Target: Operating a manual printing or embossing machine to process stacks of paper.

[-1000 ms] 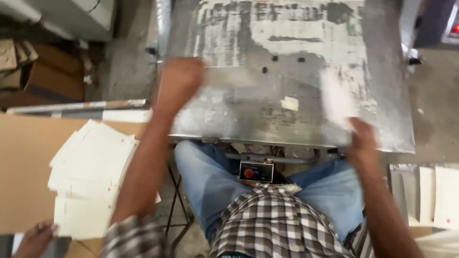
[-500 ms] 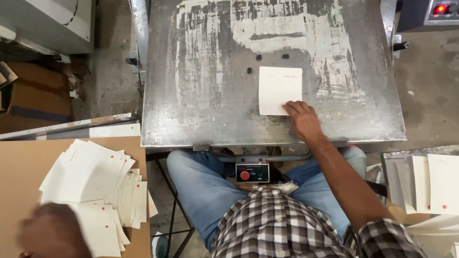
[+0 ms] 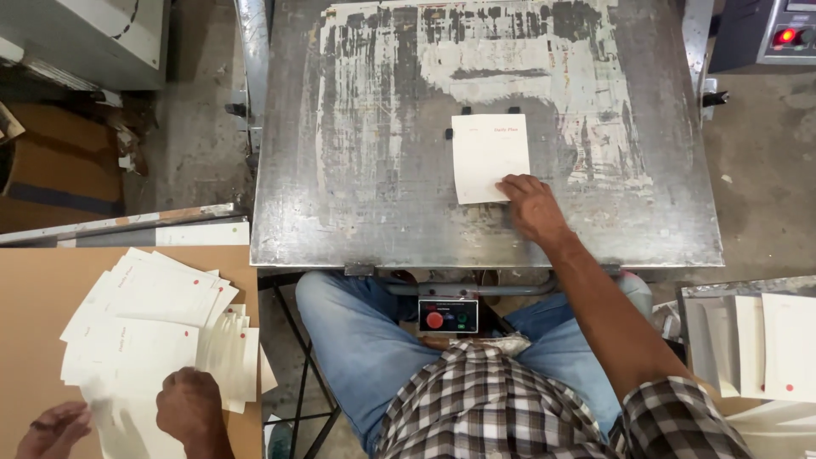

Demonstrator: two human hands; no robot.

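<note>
At the far lower left, another hand (image 3: 53, 427) was cut off by the frame edge, and whose it was could not be told. Just beside it, the person's left hand (image 3: 191, 406) lay flat on the near edge of a fanned pile of white sheets (image 3: 157, 319) spread on a brown cardboard surface (image 3: 38, 293); its fingers were mostly hidden under the knuckles, so whether they gripped a sheet could not be told. Further right stood the worn metal table (image 3: 357, 170), its paint scraped. On it lay a single white card (image 3: 486, 153), set against small dark stops at its top and left edges. The right hand (image 3: 531, 204) rested with loosely spread fingers pressing the card's lower right corner, holding nothing. At the far right, more white sheets (image 3: 786, 344) were cut off by the frame.
</note>
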